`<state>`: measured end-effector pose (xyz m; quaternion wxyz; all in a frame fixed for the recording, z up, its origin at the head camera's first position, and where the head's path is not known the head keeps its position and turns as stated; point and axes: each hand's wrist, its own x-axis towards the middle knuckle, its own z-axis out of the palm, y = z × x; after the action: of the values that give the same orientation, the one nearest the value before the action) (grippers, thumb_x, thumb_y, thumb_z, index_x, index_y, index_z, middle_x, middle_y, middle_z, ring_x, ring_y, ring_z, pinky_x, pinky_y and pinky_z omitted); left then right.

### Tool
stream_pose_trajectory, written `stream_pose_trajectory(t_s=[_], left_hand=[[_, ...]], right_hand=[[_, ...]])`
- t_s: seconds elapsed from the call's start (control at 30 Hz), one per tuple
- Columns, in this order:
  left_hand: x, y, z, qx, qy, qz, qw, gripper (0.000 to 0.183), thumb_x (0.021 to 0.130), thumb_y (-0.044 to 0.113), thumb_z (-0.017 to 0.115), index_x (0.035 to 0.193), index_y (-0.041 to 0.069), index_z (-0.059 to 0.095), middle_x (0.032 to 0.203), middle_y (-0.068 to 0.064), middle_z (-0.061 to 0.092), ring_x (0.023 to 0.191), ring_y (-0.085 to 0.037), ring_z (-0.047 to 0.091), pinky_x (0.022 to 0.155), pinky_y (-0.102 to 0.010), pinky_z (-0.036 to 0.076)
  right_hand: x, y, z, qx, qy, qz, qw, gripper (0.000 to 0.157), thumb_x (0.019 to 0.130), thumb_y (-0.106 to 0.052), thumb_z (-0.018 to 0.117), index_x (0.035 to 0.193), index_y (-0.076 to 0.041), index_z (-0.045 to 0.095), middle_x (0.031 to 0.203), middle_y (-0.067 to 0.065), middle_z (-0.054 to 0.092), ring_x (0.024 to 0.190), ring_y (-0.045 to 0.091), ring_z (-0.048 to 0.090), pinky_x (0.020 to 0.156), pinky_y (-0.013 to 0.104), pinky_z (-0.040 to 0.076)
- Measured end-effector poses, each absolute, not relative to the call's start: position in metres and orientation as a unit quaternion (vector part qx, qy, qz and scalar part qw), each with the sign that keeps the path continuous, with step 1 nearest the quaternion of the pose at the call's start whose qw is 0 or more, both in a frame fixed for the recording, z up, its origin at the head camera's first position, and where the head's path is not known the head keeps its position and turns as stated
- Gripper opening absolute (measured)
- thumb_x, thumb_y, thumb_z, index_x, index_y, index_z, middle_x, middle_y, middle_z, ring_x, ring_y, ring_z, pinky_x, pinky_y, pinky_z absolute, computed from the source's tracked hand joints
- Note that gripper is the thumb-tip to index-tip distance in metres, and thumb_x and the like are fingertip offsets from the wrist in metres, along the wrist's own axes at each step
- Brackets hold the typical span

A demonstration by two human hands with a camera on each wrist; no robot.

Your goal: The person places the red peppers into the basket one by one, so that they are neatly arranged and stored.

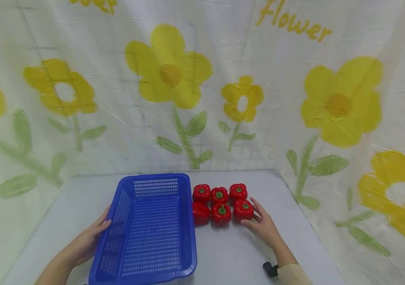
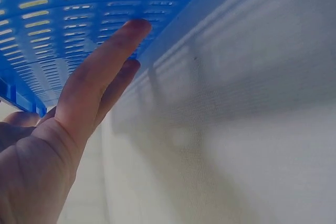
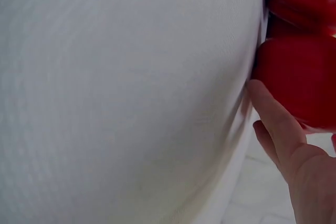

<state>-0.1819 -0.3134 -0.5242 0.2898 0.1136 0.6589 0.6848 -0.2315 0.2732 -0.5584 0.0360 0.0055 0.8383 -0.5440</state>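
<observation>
A blue plastic basket [image 1: 184, 253] with slotted walls sits on the left half of the table. My left hand [image 1: 88, 241] holds its left rim, thumb over the edge. In the left wrist view, the fingers [image 2: 100, 72] lie along the outside of its slotted wall [image 2: 79, 3]. Several red bell peppers with green stems stand in two rows to its right. At the front right bell pepper [image 1: 242, 211], my right hand [image 1: 264, 227] spreads its thumb and fingers around the side. The right wrist view shows a finger [image 3: 278, 119] against the red pepper [image 3: 299, 77].
The white table [image 1: 238, 261] reaches back to a curtain [image 1: 117, 142] printed with yellow flowers. The basket's right wall stands beside the leftmost pepper [image 1: 200, 213] and partly covers it. A black object [image 1: 269, 270] shows at the right sleeve.
</observation>
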Motion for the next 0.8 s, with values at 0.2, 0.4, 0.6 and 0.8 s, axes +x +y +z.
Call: stream_pose_trajectory(t_s=[0.2, 0.4, 0.6, 0.8], left_hand=[[-0.1863, -0.3093, -0.5255, 0.112, 0.670, 0.677, 0.284, 0.060, 0.111, 0.041, 0.016, 0.153, 0.044, -0.028, 0.162, -0.024, -0.027, 0.148, -0.056, 0.003, 0.113, -0.051, 0.040], [-0.1884, -0.3090, -0.5284, 0.109, 0.668, 0.679, 0.285, 0.060, 0.111, 0.041, 0.016, 0.153, 0.043, -0.028, 0.162, -0.024, -0.027, 0.148, -0.057, 0.003, 0.113, -0.054, 0.039], [-0.1876, -0.3118, -0.5292, 0.116, 0.647, 0.694, 0.295, 0.061, 0.112, 0.038, 0.017, 0.152, 0.043, -0.028, 0.161, -0.023, -0.030, 0.148, -0.033, 0.031, 0.111, -0.046, 0.044], [-0.1844, -0.3159, -0.5276, 0.118, 0.630, 0.707, 0.298, 0.060, 0.112, 0.037, 0.017, 0.152, 0.044, -0.028, 0.160, -0.026, -0.030, 0.137, -0.017, 0.044, 0.109, -0.048, 0.045]], right_hand=[[-0.2305, 0.2750, -0.5572, -0.003, 0.843, -0.537, 0.027, 0.094, 0.080, -0.035, 0.087, 0.158, -0.031, 0.034, 0.162, 0.012, 0.035, 0.149, 0.039, 0.032, 0.109, 0.051, 0.046], [-0.2316, 0.2763, -0.5593, 0.000, 0.851, -0.524, 0.029, 0.093, 0.079, -0.039, 0.086, 0.157, -0.033, 0.035, 0.162, 0.010, 0.036, 0.149, 0.037, 0.032, 0.109, 0.049, 0.046], [-0.2337, 0.2760, -0.5607, 0.006, 0.847, -0.531, 0.023, 0.089, 0.080, -0.035, 0.086, 0.155, -0.029, 0.039, 0.159, 0.012, 0.039, 0.146, 0.039, 0.037, 0.107, 0.049, 0.048], [-0.2341, 0.2728, -0.5591, 0.017, 0.835, -0.550, 0.032, 0.083, 0.082, -0.033, 0.085, 0.153, -0.029, 0.042, 0.157, 0.014, 0.040, 0.140, 0.043, 0.044, 0.100, 0.045, 0.054]])
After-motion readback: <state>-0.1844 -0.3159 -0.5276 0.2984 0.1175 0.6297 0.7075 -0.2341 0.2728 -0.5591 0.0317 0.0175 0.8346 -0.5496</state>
